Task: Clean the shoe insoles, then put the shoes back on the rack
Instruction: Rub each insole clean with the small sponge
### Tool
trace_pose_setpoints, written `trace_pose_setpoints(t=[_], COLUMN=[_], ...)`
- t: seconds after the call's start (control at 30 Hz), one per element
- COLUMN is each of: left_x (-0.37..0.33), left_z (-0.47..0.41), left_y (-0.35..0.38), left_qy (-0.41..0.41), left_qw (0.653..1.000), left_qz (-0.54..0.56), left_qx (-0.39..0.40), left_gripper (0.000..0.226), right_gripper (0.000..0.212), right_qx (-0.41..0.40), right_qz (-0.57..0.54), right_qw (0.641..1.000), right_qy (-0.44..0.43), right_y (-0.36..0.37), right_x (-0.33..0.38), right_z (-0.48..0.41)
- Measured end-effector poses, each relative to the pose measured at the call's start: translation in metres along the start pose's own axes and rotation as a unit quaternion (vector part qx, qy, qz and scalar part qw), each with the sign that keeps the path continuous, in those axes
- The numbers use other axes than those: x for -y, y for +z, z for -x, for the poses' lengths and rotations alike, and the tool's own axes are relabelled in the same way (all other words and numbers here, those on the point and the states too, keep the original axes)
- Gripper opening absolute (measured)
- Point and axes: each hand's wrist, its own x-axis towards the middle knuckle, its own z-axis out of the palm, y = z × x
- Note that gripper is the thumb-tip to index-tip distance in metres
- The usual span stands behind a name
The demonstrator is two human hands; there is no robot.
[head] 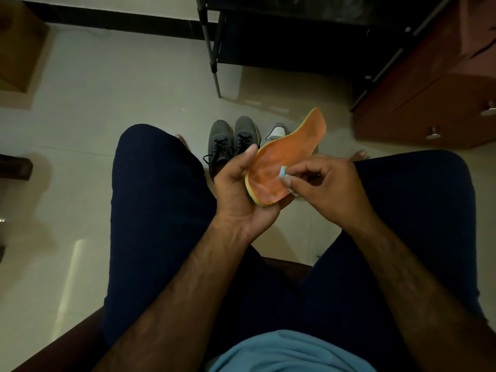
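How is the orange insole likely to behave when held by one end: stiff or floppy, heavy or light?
Probably flexible: the orange insole curves while the left hand holds one end. Likely light: its free end stands unsupported.

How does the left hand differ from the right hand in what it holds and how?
The left hand grips the near end of the orange insole; the right hand pinches a small light-blue piece, too small to identify. The left hand supports the insole from below; the right hand presses its piece onto the insole's upper face. Both have curled fingers and meet at the same insole.
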Motion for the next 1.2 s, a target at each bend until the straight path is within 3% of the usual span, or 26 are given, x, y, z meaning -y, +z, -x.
trace_pose_setpoints(t=[0.13, 0.33, 0.53, 0.7, 0.87, 1.03, 1.2], left_x=[0.003, 0.005, 0.006, 0.01, 0.008, 0.011, 0.008], left_z=[-0.003, -0.006, -0.007, -0.008, -0.007, -0.005, -0.002], left_y=[0.0, 0.0, -0.002, -0.004, -0.003, 0.002, 0.0], left_qy=[0.016, 0.044, 0.057, 0.071, 0.069, 0.071, 0.072], left_qw=[1.0, 0.998, 0.998, 0.995, 0.996, 0.995, 0.995], left_qz=[-0.003, 0.043, 0.037, 0.064, 0.06, 0.069, 0.063], left_qx=[-0.016, 0.006, 0.01, 0.016, 0.02, 0.002, -0.011], left_gripper=[0.079, 0.089, 0.081, 0.089, 0.085, 0.072, 0.074], right_gripper=[0.011, 0.009, 0.01, 0.009, 0.009, 0.007, 0.011], right_qx=[-0.001, -0.094, 0.004, -0.083, 0.001, -0.083, -0.005], right_qz=[0.035, 0.088, 0.036, 0.071, 0.042, 0.075, 0.079], right_qw=[0.999, 0.991, 0.999, 0.991, 0.996, 0.99, 0.994], right_qy=[-0.01, 0.018, 0.036, 0.071, 0.073, 0.089, 0.072], right_y=[0.006, 0.003, 0.02, 0.005, 0.016, 0.004, 0.015], right_x=[0.002, 0.004, 0.024, 0.013, 0.026, 0.01, 0.022], right_z=[0.001, -0.009, 0.009, -0.012, 0.004, -0.012, 0.005])
